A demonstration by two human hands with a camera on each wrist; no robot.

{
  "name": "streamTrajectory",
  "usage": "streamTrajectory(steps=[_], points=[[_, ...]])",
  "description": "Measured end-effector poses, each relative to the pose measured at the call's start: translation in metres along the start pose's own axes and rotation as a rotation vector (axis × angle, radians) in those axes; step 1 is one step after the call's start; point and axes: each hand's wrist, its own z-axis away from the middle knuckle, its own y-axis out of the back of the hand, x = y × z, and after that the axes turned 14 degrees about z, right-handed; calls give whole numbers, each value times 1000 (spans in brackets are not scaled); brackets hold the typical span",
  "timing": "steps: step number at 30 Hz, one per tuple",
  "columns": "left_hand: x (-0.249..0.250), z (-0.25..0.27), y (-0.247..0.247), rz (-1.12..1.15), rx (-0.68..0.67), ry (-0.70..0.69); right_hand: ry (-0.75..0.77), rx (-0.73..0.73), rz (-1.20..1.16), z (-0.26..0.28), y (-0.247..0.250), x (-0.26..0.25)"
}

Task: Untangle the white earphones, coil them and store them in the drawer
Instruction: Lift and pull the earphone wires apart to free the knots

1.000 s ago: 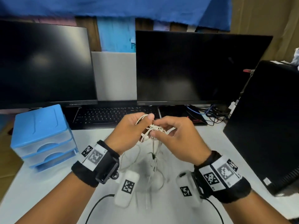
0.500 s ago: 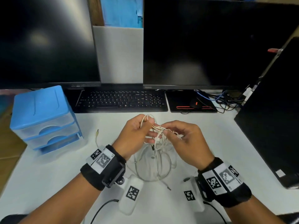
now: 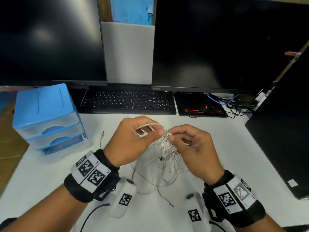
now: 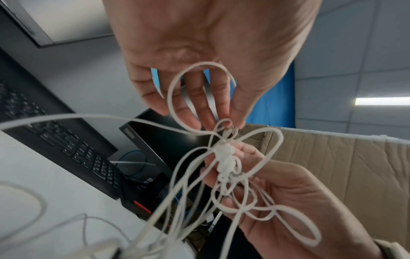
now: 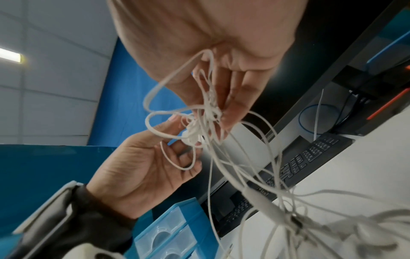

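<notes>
The white earphones [image 3: 164, 148] are a tangled bunch held above the white desk [image 3: 225, 148] between both hands. My left hand [image 3: 159, 131] pinches a cable loop [image 4: 199, 96] right at the knot [image 4: 224, 157]. My right hand [image 3: 170, 135] pinches the knot from the other side, with further loops draped over its fingers [image 5: 230, 108]. Slack loops hang down to the desk, and the jack plug [image 3: 171, 205] lies there. The blue drawer unit [image 3: 46, 118] stands at the left with its drawers closed.
A black keyboard [image 3: 128, 102] and two dark monitors [image 3: 209, 47] line the back of the desk. A mouse on a black pad [image 3: 202, 106] and loose cables [image 3: 234, 104] sit at the back right. A black computer tower [image 3: 284, 131] stands at the right edge.
The head view has tilted downward, showing more of the desk. Both hands stay on the knot and have lowered slightly; the hanging loops now rest on the desk.
</notes>
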Motion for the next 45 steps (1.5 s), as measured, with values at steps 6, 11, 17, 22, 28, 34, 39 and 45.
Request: streamTrajectory(steps=[6,11,17,22,28,34,39,45], points=[[3,3,1,-61,-57,-44,20,-56,73,6,-5,-3],[5,2,4,-143,-135,5,77,-47,113,10,-5,-9],[3,1,10,-252,-222,18,179,-89,294,13,-8,-5],[-1,2,5,-310,-162,-102,230,-107,503,13,-4,-10],[-9,-11,17,-145,72,93,103,-159,252,7,8,-12],[8,-22,22,426,350,186,52,-211,229,5,10,-20],[21,-28,-4,221,244,52,115,-183,172,-17,-12,-49],[57,-60,9,28,207,-35,133,-161,-25,-36,7,-65]])
